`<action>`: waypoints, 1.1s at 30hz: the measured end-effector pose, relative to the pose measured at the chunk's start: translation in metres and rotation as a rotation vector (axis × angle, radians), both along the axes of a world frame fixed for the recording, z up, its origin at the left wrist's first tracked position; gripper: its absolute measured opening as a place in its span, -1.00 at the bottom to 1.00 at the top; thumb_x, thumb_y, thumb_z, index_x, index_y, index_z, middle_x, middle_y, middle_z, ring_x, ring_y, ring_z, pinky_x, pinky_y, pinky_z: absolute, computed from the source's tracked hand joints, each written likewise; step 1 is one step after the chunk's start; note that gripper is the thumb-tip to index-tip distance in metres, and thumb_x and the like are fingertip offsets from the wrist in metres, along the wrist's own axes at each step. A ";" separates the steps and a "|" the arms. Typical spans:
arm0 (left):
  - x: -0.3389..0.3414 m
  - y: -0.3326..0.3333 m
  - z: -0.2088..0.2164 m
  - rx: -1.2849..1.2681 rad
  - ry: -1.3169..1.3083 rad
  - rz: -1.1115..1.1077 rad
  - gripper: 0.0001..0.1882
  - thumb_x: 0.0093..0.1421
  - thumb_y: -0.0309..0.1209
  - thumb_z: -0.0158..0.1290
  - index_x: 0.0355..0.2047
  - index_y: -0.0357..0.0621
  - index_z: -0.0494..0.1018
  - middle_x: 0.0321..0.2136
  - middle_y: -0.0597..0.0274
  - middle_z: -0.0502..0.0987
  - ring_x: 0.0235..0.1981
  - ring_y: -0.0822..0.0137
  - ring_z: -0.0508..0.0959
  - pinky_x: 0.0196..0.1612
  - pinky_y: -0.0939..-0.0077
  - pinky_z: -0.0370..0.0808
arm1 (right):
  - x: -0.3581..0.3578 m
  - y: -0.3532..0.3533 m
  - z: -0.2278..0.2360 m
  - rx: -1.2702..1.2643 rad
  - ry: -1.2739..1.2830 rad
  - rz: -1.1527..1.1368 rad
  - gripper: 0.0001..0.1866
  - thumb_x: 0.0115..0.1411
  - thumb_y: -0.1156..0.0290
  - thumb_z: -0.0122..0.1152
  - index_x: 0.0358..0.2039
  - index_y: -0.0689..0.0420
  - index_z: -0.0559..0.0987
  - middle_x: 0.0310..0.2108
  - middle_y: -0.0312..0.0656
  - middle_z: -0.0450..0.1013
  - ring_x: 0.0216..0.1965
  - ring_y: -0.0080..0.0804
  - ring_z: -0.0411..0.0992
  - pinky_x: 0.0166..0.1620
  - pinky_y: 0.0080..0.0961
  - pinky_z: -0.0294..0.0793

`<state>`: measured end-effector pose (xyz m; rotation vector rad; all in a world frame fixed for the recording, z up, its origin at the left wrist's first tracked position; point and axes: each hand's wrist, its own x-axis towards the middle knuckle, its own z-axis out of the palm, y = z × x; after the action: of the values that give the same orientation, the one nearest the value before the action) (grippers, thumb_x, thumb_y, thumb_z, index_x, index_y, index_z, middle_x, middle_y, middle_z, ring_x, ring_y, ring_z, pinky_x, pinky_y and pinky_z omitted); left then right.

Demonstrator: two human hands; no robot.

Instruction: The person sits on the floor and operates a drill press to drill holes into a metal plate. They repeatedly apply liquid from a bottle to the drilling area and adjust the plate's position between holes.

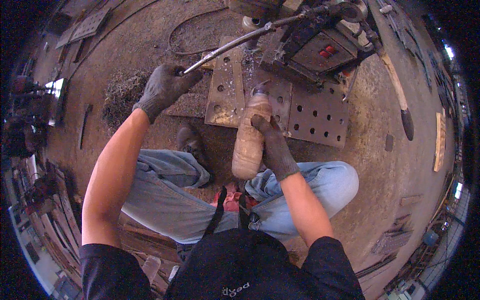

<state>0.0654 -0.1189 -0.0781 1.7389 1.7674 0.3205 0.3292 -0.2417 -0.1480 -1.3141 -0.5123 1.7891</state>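
My left hand [162, 90], in a dark grey knit glove, is closed around the lower end of a long metal lever [222, 50]. The lever rises to the right toward a dark machine [320, 52]. In my gloved right hand [274, 145] is a dirty, brownish plastic bottle [247, 145]. Its narrow neck tilts away from me, over a metal plate with round holes [227, 111]. Wet-looking pale specks lie on this plate. A second perforated plate [320, 120] sits to the right, beneath the machine's front. The machine's working tip is hard to make out.
A heap of metal shavings [125, 95] lies left of the plates. Another long handle with a dark grip [397, 87] hangs at the machine's right. A hose or cable loop [172, 37] curves across the floor behind. My shoe [192, 142] is close to the plates.
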 end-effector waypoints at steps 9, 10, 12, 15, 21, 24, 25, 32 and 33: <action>-0.001 0.001 -0.006 0.003 -0.003 0.016 -0.48 0.10 0.11 0.20 -0.36 -0.17 0.67 -0.51 0.02 0.65 -0.43 0.18 0.66 -0.29 0.26 0.52 | 0.001 -0.005 -0.002 0.031 -0.132 0.129 -0.14 0.06 -0.13 0.41 0.20 0.18 0.36 0.00 -0.12 0.46 -0.03 -0.26 0.48 0.00 -0.31 0.52; -0.003 0.002 -0.010 0.016 -0.037 0.010 -0.48 0.10 0.10 0.20 -0.36 -0.17 0.67 -0.52 0.02 0.65 -0.43 0.19 0.66 -0.29 0.27 0.51 | 0.001 -0.005 -0.006 0.049 -0.159 0.151 -0.13 0.06 -0.15 0.40 0.20 0.19 0.36 0.00 -0.11 0.47 -0.04 -0.26 0.48 0.00 -0.32 0.52; -0.005 0.003 -0.019 0.041 -0.106 -0.002 -0.49 0.10 0.09 0.20 -0.37 -0.17 0.66 -0.52 0.03 0.65 -0.44 0.19 0.66 -0.29 0.27 0.51 | 0.000 -0.003 -0.010 0.079 -0.192 0.159 -0.13 0.07 -0.18 0.37 0.19 0.20 0.37 -0.02 -0.11 0.47 -0.05 -0.28 0.49 -0.02 -0.32 0.52; -0.003 0.002 -0.011 0.017 0.012 -0.001 -0.50 0.10 0.08 0.20 -0.36 -0.17 0.67 -0.52 0.03 0.65 -0.45 0.22 0.65 -0.30 0.28 0.51 | -0.001 -0.002 0.005 0.038 -0.142 0.147 -0.14 0.09 -0.20 0.34 0.19 0.22 0.38 -0.04 -0.10 0.48 -0.07 -0.27 0.50 -0.01 -0.33 0.51; -0.004 0.004 -0.013 -0.002 -0.021 0.006 -0.49 0.11 0.07 0.20 -0.37 -0.21 0.66 -0.54 0.01 0.64 -0.45 0.22 0.66 -0.30 0.26 0.52 | 0.004 0.000 -0.013 -0.102 -0.067 0.092 -0.41 0.22 -0.05 0.26 0.06 0.14 0.46 -0.22 -0.21 0.49 -0.31 -0.42 0.51 -0.26 -0.41 0.59; -0.001 0.003 -0.008 -0.036 -0.004 0.012 -0.48 0.11 0.07 0.20 -0.37 -0.24 0.65 -0.54 0.02 0.64 -0.45 0.24 0.65 -0.30 0.28 0.52 | 0.008 0.003 -0.027 -0.161 -0.024 0.056 -0.47 0.24 -0.06 0.24 0.00 0.11 0.50 -0.29 -0.22 0.51 -0.37 -0.43 0.52 -0.31 -0.41 0.59; 0.001 0.003 -0.005 -0.036 -0.024 0.012 -0.47 0.11 0.07 0.20 -0.37 -0.24 0.65 -0.53 0.03 0.64 -0.45 0.25 0.65 -0.30 0.29 0.52 | 0.009 0.003 -0.030 -0.187 -0.005 0.037 -0.49 0.25 -0.06 0.23 -0.02 0.10 0.51 -0.31 -0.23 0.51 -0.39 -0.43 0.52 -0.33 -0.41 0.59; -0.005 0.005 -0.015 -0.044 -0.065 -0.002 -0.47 0.11 0.06 0.22 -0.33 -0.27 0.65 -0.53 0.09 0.64 -0.46 0.32 0.63 -0.30 0.33 0.52 | 0.010 0.004 -0.028 -0.136 -0.002 0.048 -0.54 0.26 0.00 0.23 -0.04 0.09 0.51 -0.32 -0.22 0.51 -0.39 -0.42 0.53 -0.33 -0.40 0.60; -0.005 0.005 -0.013 -0.060 -0.057 -0.002 -0.46 0.11 0.06 0.22 -0.33 -0.27 0.65 -0.54 0.09 0.64 -0.46 0.32 0.63 -0.30 0.34 0.52 | 0.010 0.004 -0.027 -0.149 0.029 0.044 -0.52 0.25 0.00 0.25 -0.01 0.10 0.50 -0.29 -0.22 0.51 -0.37 -0.41 0.53 -0.32 -0.40 0.60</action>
<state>0.0607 -0.1140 -0.0913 1.6733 1.7178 0.3107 0.3391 -0.2379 -0.1746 -1.3847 -0.4013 1.9105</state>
